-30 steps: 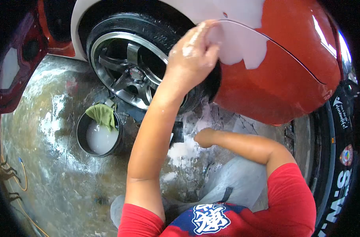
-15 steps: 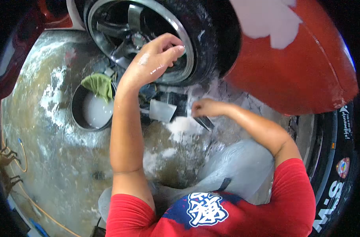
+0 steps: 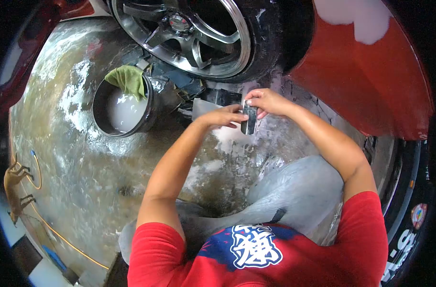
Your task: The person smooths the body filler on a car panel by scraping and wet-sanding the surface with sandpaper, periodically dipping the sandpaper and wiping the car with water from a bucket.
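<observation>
Between my two hands is a small dark rectangular piece of sandpaper (image 3: 249, 122), with a pale strip along its left edge. My right hand (image 3: 270, 102) pinches its upper end between thumb and fingers. From the left, my left hand (image 3: 222, 116) grips its side with the fingertips; part of that grip is hidden. Beneath the hands, a pale flat sheet (image 3: 202, 108) and dark sheets (image 3: 223, 97) lie on the wet floor. White residue (image 3: 230, 136) covers the floor just below the sandpaper.
A dark bucket (image 3: 97, 117) of milky water stands left, a green cloth (image 3: 126, 80) over its rim. Ahead is a car wheel (image 3: 246, 48), with a red body panel (image 3: 366, 81) bearing a pale patch on the right. A brown dog (image 3: 13, 184) and an orange hose (image 3: 70, 241) are far left.
My left hand has come down from in front of the wheel to the sandpaper. My right hand has lifted the sandpaper slightly, and the view has shifted.
</observation>
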Tool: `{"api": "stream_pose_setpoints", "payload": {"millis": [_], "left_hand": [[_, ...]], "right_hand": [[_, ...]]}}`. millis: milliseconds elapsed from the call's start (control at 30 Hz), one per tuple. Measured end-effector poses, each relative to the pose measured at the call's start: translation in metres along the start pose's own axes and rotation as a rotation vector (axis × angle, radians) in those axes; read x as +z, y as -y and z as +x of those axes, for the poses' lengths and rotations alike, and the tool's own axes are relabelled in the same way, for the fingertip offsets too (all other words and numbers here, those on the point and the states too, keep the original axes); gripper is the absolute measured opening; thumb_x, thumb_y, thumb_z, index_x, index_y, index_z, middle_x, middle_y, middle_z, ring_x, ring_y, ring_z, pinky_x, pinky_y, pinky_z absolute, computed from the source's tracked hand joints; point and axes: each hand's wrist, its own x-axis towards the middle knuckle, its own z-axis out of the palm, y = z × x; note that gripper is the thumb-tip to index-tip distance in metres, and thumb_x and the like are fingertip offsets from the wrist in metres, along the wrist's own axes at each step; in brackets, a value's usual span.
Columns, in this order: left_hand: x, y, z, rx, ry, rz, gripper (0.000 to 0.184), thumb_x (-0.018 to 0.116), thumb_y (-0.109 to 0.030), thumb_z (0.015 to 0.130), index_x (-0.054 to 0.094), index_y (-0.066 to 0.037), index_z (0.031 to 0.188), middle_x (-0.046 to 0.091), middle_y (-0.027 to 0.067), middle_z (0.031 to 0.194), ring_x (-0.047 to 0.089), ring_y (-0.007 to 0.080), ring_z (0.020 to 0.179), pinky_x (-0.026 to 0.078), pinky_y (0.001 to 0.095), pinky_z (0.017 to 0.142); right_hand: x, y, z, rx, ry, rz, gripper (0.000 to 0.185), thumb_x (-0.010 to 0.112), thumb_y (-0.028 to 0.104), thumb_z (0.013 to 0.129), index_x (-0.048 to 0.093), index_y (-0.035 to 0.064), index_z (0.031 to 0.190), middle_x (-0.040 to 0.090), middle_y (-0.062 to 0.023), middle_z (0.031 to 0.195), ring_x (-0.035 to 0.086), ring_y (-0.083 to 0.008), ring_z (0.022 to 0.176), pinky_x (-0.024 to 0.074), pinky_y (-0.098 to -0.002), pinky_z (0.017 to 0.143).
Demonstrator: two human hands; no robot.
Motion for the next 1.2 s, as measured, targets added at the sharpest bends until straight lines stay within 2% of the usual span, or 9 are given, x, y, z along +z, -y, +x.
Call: {"api": "stream_pose_setpoints", "payload": {"millis": [133,167,300,500,600,700,967,1067,1200], "left_hand": [[0.003,0.022,0.027,0.044,-0.019,-0.054,0.047,0.077,-0.041,0.091,0.061,-0.011,0.124,0.065,-0.0035,0.116,0.059,0.0102,0.108,0.048,0.0343,0.095],[0.005,0.030,0.033,0.105,-0.140,-0.065,0.029,0.079,-0.035,0.090,0.064,-0.013,0.101,0.064,-0.0062,0.093,0.058,0.0063,0.085,0.047,0.0267,0.078],[0.017,0.017,0.031,0.200,-0.356,0.045,0.030,0.082,-0.028,0.088,0.058,-0.013,0.082,0.054,-0.0059,0.074,0.044,0.0056,0.065,0.034,0.0257,0.056],[0.031,0.006,0.031,0.238,-0.398,0.024,0.034,0.085,-0.030,0.085,0.059,-0.007,0.085,0.058,-0.0013,0.080,0.050,0.0089,0.070,0.041,0.0286,0.061],[0.031,0.032,0.054,0.420,-0.765,0.352,0.041,0.087,-0.030,0.080,0.060,-0.001,0.091,0.061,0.0059,0.086,0.056,0.0163,0.074,0.048,0.0334,0.067],[0.043,0.021,0.046,0.657,-0.868,0.574,0.046,0.089,-0.028,0.076,0.061,0.001,0.099,0.063,0.0133,0.092,0.062,0.0255,0.080,0.051,0.0377,0.074],[0.046,0.005,0.042,0.392,-0.738,0.625,0.027,0.076,-0.022,0.083,0.072,-0.003,0.102,0.073,0.0228,0.096,0.070,0.0411,0.093,0.055,0.0472,0.082],[0.011,0.023,0.049,0.224,-0.554,0.276,0.035,0.079,-0.016,0.084,0.071,0.000,0.114,0.075,0.0144,0.087,0.072,0.0249,0.076,0.056,0.0372,0.069],[-0.008,0.007,0.023,0.075,-0.327,0.050,0.055,0.080,-0.015,0.086,0.059,-0.001,0.135,0.073,0.0054,0.094,0.067,0.0137,0.080,0.053,0.0297,0.068]], "right_hand": [[-0.003,-0.015,0.002,-0.031,-0.030,-0.085,0.033,0.061,0.027,0.101,0.062,0.0059,0.127,0.066,-0.0061,0.099,0.066,-0.0141,0.078,0.0620,-0.0315,0.064],[-0.005,-0.018,0.000,-0.008,-0.051,-0.043,0.035,0.063,0.022,0.099,0.059,0.0037,0.129,0.067,-0.0080,0.098,0.066,-0.0149,0.076,0.0618,-0.0316,0.063],[-0.008,-0.031,0.001,0.052,-0.137,-0.021,0.039,0.066,0.013,0.095,0.057,0.0005,0.130,0.067,-0.0112,0.098,0.068,-0.0171,0.072,0.0620,-0.0328,0.061],[-0.017,-0.031,0.001,0.167,-0.112,-0.012,0.055,0.064,0.005,0.091,0.048,0.0023,0.143,0.068,-0.0143,0.102,0.071,-0.0203,0.071,0.0626,-0.0356,0.060],[-0.012,-0.027,-0.003,0.156,-0.169,0.012,0.061,0.061,0.003,0.092,0.041,0.0032,0.150,0.068,-0.0163,0.105,0.072,-0.0217,0.072,0.0631,-0.0358,0.062],[-0.011,-0.022,-0.007,0.145,-0.200,0.049,0.064,0.059,0.003,0.092,0.037,0.0020,0.152,0.066,-0.0171,0.105,0.073,-0.0217,0.074,0.0639,-0.0350,0.065],[-0.007,-0.008,-0.007,0.227,-0.283,0.075,0.059,0.063,0.013,0.095,0.042,0.0002,0.149,0.067,-0.0102,0.086,0.071,-0.0196,0.072,0.0583,-0.0340,0.062],[-0.014,-0.027,0.002,-0.019,-0.325,-0.152,0.048,0.064,0.016,0.096,0.053,0.0010,0.140,0.067,-0.0075,0.080,0.069,-0.0190,0.066,0.0551,-0.0345,0.060],[-0.018,-0.019,-0.007,-0.536,-0.287,-0.889,0.056,0.068,0.013,0.085,0.059,0.0125,0.140,0.062,-0.0169,0.136,0.058,-0.0341,0.126,0.0472,-0.0482,0.105]]}}
